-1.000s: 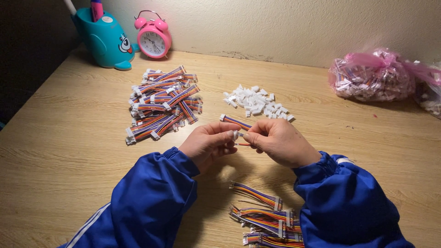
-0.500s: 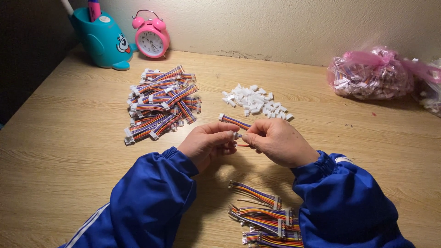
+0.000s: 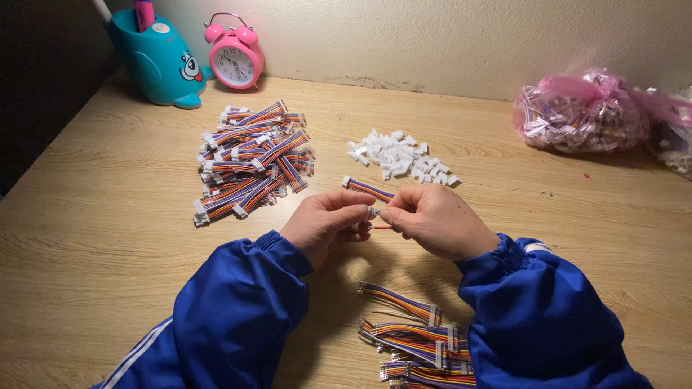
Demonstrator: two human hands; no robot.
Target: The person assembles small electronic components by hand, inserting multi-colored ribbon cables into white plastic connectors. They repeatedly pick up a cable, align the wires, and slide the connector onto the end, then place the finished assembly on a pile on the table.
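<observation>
Two hands: left hand (image 3: 328, 223) and right hand (image 3: 432, 220) pinch one ribbon cable (image 3: 367, 189) together.
Cable: light, floppy; best gripped by its white connector (image 3: 372, 213).

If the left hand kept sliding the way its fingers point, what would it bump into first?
The left hand points right, so it would first meet the right hand, whose fingertips nearly touch it around the small ribbon cable they both hold.

The tabletop (image 3: 108, 238) is seen as matt, grained wood. Glossy plastic is shown by the pink alarm clock (image 3: 234, 60) at upper left, crinkled shiny film by the bag (image 3: 584, 112) at upper right.
</observation>
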